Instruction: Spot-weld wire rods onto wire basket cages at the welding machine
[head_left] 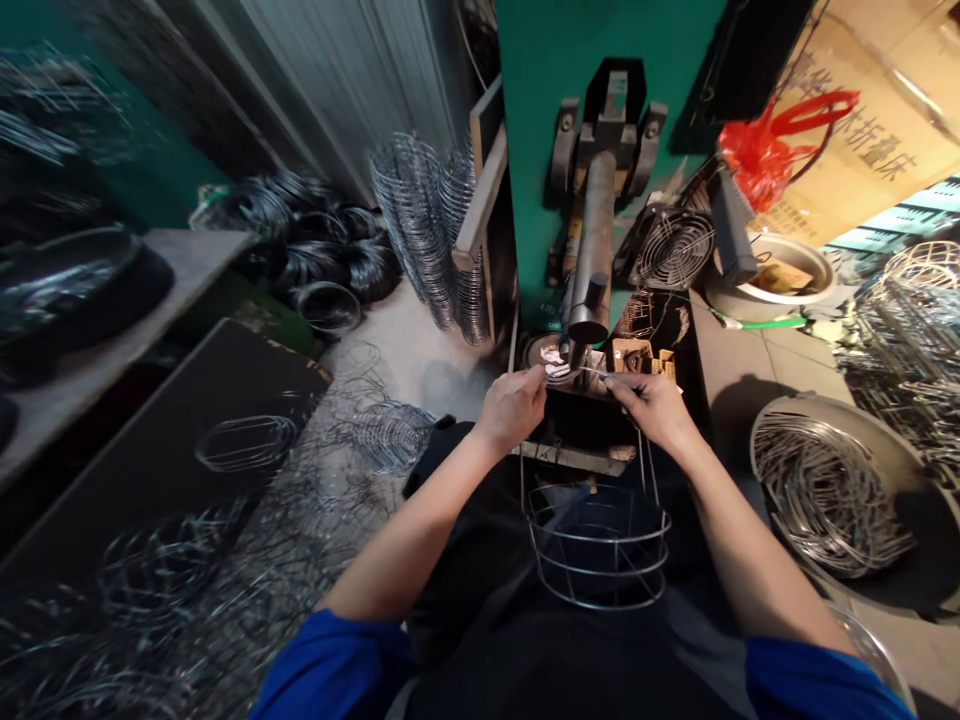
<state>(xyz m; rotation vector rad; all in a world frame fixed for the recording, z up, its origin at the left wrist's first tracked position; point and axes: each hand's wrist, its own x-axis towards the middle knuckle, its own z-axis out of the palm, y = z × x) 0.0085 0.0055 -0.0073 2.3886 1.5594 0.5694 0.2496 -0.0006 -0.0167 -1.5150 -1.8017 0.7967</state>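
Observation:
A round wire basket frame (616, 540) hangs in front of my body, its long side wires running up toward both hands. My left hand (514, 408) is closed, thumb and fingers pinched on the frame's wire at the left of the machine's electrode tip (577, 356). On the other side, my right hand (654, 405) pinches the wire end too. A thin piece of wire shows between the hands, right at the tip. Above it slopes the thick metal arm (596, 240) of a green machine (536, 120), which looks like a spot welder. My fingers hide the exact grip points.
Stacked wire rings (424, 230) stand left of the machine. Loose wire baskets (394, 435) lie on the floor at left. A basin (780, 400) of bent wire pieces is at right, below a white bucket (821, 290). A fan guard (675, 248) leans by the machine.

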